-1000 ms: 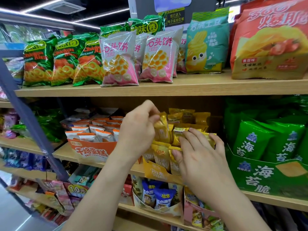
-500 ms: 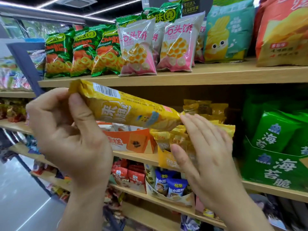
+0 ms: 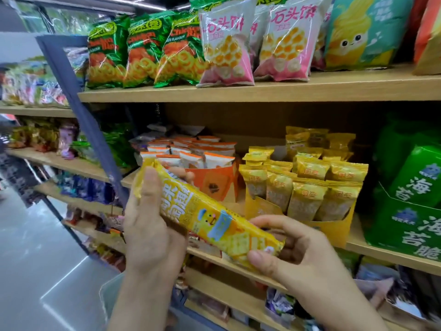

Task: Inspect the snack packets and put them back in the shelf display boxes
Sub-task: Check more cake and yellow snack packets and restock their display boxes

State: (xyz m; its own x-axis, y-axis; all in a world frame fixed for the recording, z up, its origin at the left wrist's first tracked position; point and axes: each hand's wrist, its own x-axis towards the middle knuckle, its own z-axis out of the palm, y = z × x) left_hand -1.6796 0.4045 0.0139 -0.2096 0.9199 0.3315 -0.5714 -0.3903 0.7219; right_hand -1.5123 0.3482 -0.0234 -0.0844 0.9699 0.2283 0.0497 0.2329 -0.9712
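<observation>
A long yellow cracker packet [image 3: 205, 218] slants down to the right in front of the middle shelf, printed face toward me. My left hand [image 3: 150, 225] grips its upper left end, thumb on the front. My right hand [image 3: 296, 249] holds its lower right end between thumb and fingers. Behind it stands the yellow display box [image 3: 331, 229] with several matching yellow packets [image 3: 305, 187] upright in rows. To its left an orange display box [image 3: 219, 185] holds white-and-orange packets [image 3: 191, 151].
Green ring-snack bags [image 3: 143, 48] and pink bags [image 3: 226, 44] line the top shelf [image 3: 262, 90]. A green seaweed carton [image 3: 410, 225] stands right of the yellow box. Lower shelves carry more snacks. A blue slanted frame post [image 3: 83, 120] rises at left, with grey floor below.
My left hand pulled a yellow packet out of the display box. It has come down and tilted, and my right hand has left the box and taken hold of its lower end.
</observation>
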